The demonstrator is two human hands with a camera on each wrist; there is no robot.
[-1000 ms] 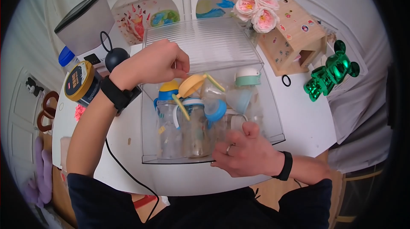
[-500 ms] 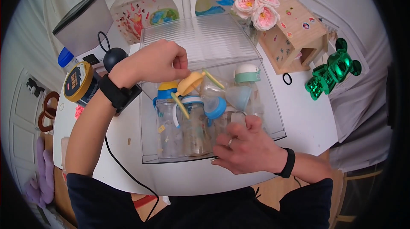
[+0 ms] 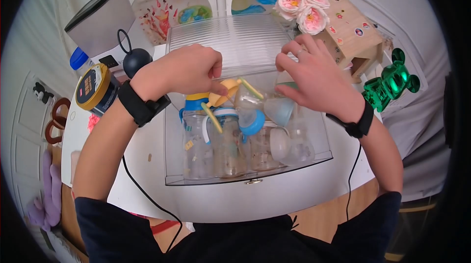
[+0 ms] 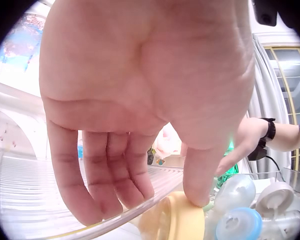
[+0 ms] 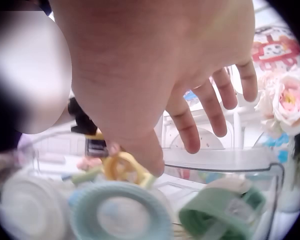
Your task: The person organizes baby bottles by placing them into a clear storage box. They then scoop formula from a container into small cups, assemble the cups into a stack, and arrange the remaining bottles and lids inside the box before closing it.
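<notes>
A clear box (image 3: 172, 165) holds several baby bottles (image 3: 197, 143), a yellow ring-shaped cap with green handles (image 3: 218, 97) and a blue-rimmed bottle top (image 3: 251, 122). Behind them its ribbed clear lid (image 3: 230, 42) slopes back. My left hand (image 3: 181, 69) grips the lid's near edge, the fingers (image 4: 107, 200) bent over it and the thumb beside the yellow cap (image 4: 182, 220). Above the box's right side hovers my right hand (image 3: 319, 79), fingers spread and holding nothing; below it in the right wrist view lie a green cap (image 5: 210, 210) and a pale blue ring (image 5: 85, 210).
On the left stand a yellow-lidded tub (image 3: 92, 86), a dark round object (image 3: 137, 62) and a grey bin-like box (image 3: 103, 20). Pink flowers (image 3: 304, 5), a wooden house (image 3: 351, 30) and a shiny green figure (image 3: 392, 84) stand on the right. A black cable (image 3: 142, 201) hangs over the table edge.
My right hand has left the box's front edge and risen back to its right rear side, fingers now spread. My left hand has stayed at the lid's edge.
</notes>
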